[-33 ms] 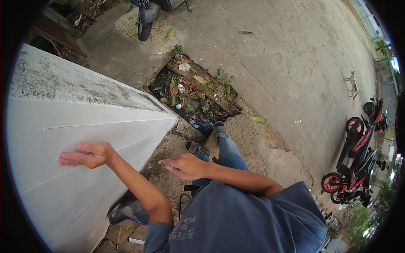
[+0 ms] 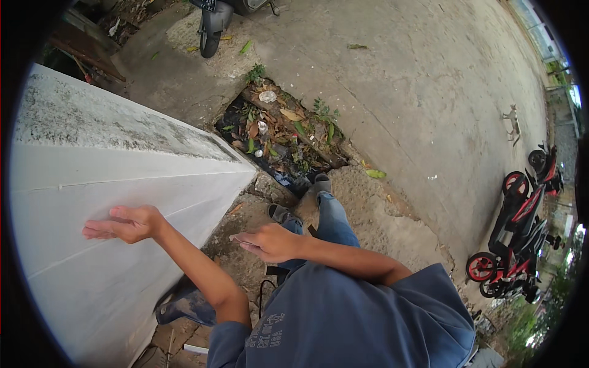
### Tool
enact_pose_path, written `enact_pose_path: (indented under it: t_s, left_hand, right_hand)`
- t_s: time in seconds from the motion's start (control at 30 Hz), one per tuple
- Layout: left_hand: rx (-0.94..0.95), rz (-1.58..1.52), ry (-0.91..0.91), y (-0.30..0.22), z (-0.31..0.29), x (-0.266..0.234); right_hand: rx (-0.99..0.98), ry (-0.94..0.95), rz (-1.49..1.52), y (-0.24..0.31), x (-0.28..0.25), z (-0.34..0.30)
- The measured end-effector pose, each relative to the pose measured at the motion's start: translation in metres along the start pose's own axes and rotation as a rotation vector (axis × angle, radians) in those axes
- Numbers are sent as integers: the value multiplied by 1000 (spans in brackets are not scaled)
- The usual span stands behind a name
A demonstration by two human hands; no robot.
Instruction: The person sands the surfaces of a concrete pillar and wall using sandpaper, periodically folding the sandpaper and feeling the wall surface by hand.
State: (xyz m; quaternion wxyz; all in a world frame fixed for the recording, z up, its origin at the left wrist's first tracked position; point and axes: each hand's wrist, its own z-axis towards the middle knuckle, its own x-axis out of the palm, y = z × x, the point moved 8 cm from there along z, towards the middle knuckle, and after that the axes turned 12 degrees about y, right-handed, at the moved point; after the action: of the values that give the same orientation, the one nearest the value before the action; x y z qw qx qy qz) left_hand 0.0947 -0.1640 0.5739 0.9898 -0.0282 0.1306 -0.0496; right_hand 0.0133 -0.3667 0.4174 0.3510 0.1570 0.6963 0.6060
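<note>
My left hand (image 2: 126, 226) is held out in front of the white wall (image 2: 123, 178), fingers stretched and thumb apart, with nothing seen in it. Whether it touches the wall cannot be told. In front of my body, my right hand (image 2: 270, 241) is closed, its fingertips toward the wall. Something small, thin and greyish shows at those fingertips, too small to name. The wall has a smooth white face and a stained, rough grey top.
Ahead of my feet lies an open pit (image 2: 279, 132) of leaves and litter in cracked concrete (image 2: 392, 92). A dark boot (image 2: 187, 303) stands by the wall's base. Motorcycles (image 2: 518, 227) and a cat (image 2: 512, 122) are at right; a scooter (image 2: 211, 27) is at the far end.
</note>
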Motion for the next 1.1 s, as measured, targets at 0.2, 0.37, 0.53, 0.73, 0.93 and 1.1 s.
enact_pose_path:
  t_s: [0.2, 0.37, 0.53, 0.73, 0.93, 1.1]
  left_hand:
    - [-594, -239, 134, -35, -40, -16]
    - [-1035, -641, 251, -167, -137, 0]
    - [-1626, -1321, 1161, -376, -267, 41]
    - [-1894, -1736, 682, -475, -292, 36]
    - [-1671, -1733, 901, -487, -251, 58]
    - [-1367, -1609, 1335, -497, -243, 90]
  right_hand:
    - [-30, 149, -60, -24, -47, -69]
    - [10, 202, 132, -85, -138, -147]
    - [-55, 173, 193, -103, -240, -185]
    - [-369, -120, -297, -69, -295, -214]
    - [-371, -279, -476, -70, -322, -227]
    - [-379, -144, -465, -100, -347, -230]
